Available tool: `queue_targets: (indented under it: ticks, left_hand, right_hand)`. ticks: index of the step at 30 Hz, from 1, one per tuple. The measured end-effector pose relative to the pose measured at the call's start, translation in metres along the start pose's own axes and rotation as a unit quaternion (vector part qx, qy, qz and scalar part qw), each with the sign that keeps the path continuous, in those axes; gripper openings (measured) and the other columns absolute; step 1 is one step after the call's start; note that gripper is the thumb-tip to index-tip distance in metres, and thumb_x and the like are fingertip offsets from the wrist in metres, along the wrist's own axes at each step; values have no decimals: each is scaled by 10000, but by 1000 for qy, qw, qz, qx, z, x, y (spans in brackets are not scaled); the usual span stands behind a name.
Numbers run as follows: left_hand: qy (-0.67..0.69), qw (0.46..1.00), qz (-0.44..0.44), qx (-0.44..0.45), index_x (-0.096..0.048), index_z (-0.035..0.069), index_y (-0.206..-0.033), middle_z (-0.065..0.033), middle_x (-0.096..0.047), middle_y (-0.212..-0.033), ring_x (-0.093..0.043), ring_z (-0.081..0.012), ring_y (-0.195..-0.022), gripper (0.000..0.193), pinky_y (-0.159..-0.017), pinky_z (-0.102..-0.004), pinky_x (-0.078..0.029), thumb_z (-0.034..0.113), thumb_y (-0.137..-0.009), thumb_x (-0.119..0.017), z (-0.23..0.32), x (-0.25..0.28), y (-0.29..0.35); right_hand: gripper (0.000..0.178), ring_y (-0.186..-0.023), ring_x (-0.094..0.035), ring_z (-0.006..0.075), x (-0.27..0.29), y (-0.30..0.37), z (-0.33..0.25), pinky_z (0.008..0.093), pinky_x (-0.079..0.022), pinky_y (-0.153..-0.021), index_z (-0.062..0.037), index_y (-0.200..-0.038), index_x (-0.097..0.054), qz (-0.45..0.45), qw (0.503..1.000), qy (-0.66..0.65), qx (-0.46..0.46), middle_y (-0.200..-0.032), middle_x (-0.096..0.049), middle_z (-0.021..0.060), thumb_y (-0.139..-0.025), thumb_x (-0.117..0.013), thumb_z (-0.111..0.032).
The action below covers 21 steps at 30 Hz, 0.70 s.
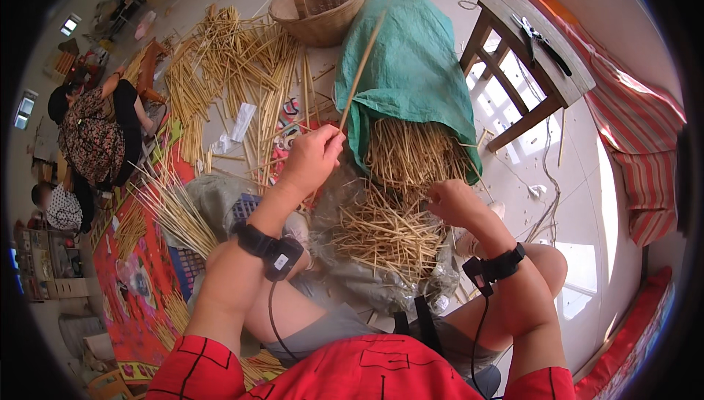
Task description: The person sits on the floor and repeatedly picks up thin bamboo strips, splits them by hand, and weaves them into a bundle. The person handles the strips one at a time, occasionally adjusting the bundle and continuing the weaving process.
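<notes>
My left hand (317,156) is closed, pinching the lower end of a long, thin, dry stalk (365,59) that slants up and away past the green sack (407,55). From the sack's mouth spills a dense bundle of stalks (414,151), its cut ends toward me. Between my knees, a loose pile of short stalk pieces (389,235) lies on a clear plastic sheet (400,296). My right hand (456,203) is beside the bundle's right edge with its fingers curled in; whatever they hold, if anything, is hidden. Each wrist wears a black strap with a small cabled device.
A wicker basket (319,30) stands beyond the sack. On the right, a wooden stool (576,81) carries a dark-handled hand tool (546,46). Many stalks (227,63) cover the floor at far left. Another bundle (176,209) leans near my left knee. Two people (95,132) sit at the left.
</notes>
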<state>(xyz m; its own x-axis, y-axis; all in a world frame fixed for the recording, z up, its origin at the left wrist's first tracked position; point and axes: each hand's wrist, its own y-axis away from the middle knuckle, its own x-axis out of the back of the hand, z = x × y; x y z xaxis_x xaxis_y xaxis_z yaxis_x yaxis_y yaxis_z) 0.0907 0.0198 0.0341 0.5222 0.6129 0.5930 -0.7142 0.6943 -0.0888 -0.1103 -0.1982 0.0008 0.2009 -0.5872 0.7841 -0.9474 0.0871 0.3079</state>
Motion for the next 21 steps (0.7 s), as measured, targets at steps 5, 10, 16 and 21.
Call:
queue_targets:
  ticks: [5, 10, 16, 21]
  left_hand:
    - [56, 986, -156, 10, -609, -16, -929, -86, -640, -698, -642, -143, -574, 168, -531, -278, -490, 147, -912, -571, 18, -39, 25]
    - [89, 956, -276, 48, -625, -18, -943, -64, -654, -718, -646, -117, -606, 172, -547, -252, -488, 146, -903, -590, 39, -63, 50]
    - [165, 976, -135, 36, -588, 8, -1096, -86, -684, -844, -625, -111, -590, 305, -560, -263, -479, 152, -839, -668, 42, -63, 38]
    - [237, 968, -83, 16, -604, 7, -1135, -11, -662, -896, -574, -36, -693, 261, -595, -221, -467, 105, -894, -613, 35, -59, 23]
  right_hand:
    - [303, -703, -546, 52, 17, -8, -28, 203, -443, -614, 25, -1082, -621, 135, 852, -506, 27, -795, -622, 7, -857, -688, -167]
    - [186, -597, -440, 26, 20, -9, -31, 182, -361, -528, -16, -967, -602, 153, 831, -535, 19, -736, -552, -42, -919, -624, -195]
    - [123, -614, -507, 38, -11, -8, -39, 194, -417, -547, -8, -921, -613, 101, 837, -538, 10, -703, -573, -24, -923, -605, -130]
    - [122, -642, -528, 45, -40, -3, -48, 208, -443, -575, -2, -895, -604, 46, 871, -488, 2, -706, -578, -22, -926, -589, -118]
